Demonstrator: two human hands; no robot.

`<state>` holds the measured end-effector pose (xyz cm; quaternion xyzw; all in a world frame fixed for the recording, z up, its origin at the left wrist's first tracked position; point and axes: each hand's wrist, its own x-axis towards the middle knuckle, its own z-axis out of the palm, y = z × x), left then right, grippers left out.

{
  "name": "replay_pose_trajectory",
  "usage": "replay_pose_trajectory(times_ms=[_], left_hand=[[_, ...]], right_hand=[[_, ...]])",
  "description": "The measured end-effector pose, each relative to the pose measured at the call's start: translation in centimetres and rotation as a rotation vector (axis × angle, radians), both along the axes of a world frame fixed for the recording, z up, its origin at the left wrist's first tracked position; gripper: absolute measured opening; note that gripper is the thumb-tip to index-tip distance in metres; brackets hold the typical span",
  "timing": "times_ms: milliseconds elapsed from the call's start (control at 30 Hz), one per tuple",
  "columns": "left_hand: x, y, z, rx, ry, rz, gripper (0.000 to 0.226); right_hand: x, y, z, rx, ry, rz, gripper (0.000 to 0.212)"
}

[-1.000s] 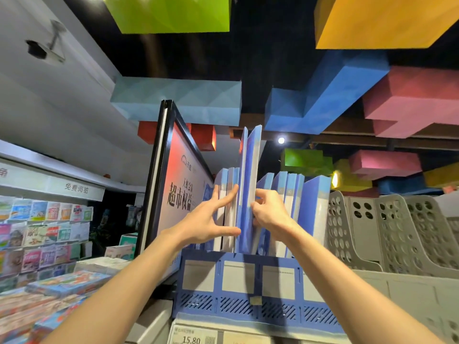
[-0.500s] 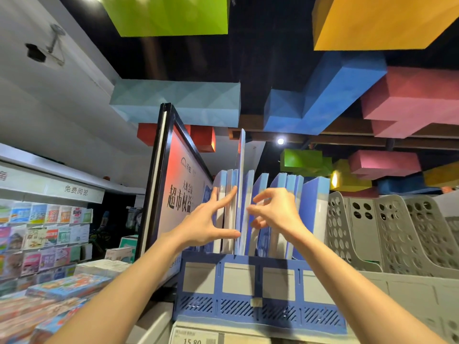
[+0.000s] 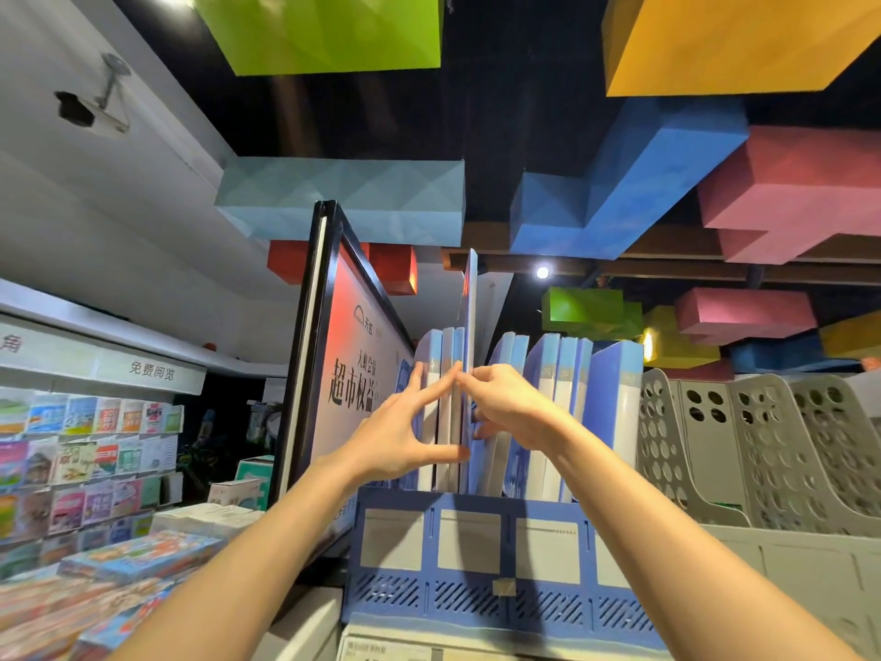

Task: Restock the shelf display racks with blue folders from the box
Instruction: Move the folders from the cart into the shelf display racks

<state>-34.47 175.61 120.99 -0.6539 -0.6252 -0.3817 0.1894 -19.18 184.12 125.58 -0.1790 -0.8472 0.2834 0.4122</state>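
Now right hand (image 3: 512, 412) pinches one raised folder (image 3: 470, 302).

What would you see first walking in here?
Giant coloured blocks hang from the dark ceiling, a yellow block top right, a green block top left. Below them, one tall blue folder sticks up above its neighbours in the blue rack, where the left hand and right hand meet.

The rack (image 3: 476, 541) is hiding the lower ends of the folders (image 3: 619, 398). The right hand (image 3: 510, 407) is covering its own fingertips, so whether it is pinching the tall folder (image 3: 469, 317) is not showing. The bottom edge is cutting off both forearms (image 3: 286, 565) and the label (image 3: 395, 653), its print too small.
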Motion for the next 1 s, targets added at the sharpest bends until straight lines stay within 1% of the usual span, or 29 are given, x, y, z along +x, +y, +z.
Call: replay_pose_trajectory(times_ms=[67,100,167,233,300,367,467,533,633,700,833,900,1000], left_hand=[[-0.2,0.0,0.1,0.010,-0.011,-0.024,0.103],[-0.2,0.1,0.0,0.016,-0.017,-0.037,0.103],[-0.2,0.2,-0.1,0.030,-0.016,-0.049,0.105],[0.0,0.4,-0.3,0.040,0.012,-0.017,0.108],[0.0,0.7,-0.5,0.058,0.040,0.019,0.108],[-0.2,1.1,-0.6,0.085,0.032,-0.013,0.108],[-0.6,1.6,-0.3,0.073,-0.011,-0.078,0.106],[-0.6,1.6,-0.3,0.061,-0.018,-0.094,0.108],[-0.7,1.4,-0.3,0.055,-0.002,-0.067,0.112],[-0.7,1.2,-0.4,0.054,0.005,-0.044,0.113],[-0.5,0.8,-0.4,0.053,0.017,-0.039,0.113],[-0.6,0.6,-0.3,0.034,0.031,-0.041,0.113],[-0.4,0.0,-0.1,0.017,0.062,0.019,0.111]], right_hand=[[-0.1,0.3,-0.1,-0.040,0.010,0.070,0.036],[-0.2,0.5,-0.1,-0.042,0.022,0.069,0.032],[-0.5,0.6,0.1,0.000,0.055,-0.009,0.027],[-0.5,0.4,0.2,0.087,0.116,-0.139,0.029],[-0.2,0.0,-0.1,0.186,0.208,-0.255,0.035],[0.2,-0.2,-0.8,0.252,0.295,-0.297,0.036],[-0.2,-0.5,-2.2,0.326,0.386,-0.310,0.025],[-1.1,-0.6,-2.6,0.290,0.395,-0.278,0.019],[-1.5,-0.6,-2.4,0.163,0.352,-0.215,0.024],[-1.6,-0.5,-2.5,0.081,0.314,-0.176,0.023],[-1.3,0.0,-4.0,-0.044,0.299,-0.064,0.026],[-1.0,0.4,-4.8,-0.059,0.283,-0.015,0.031],[-0.5,0.6,-5.4,-0.014,0.295,0.011,0.037]])
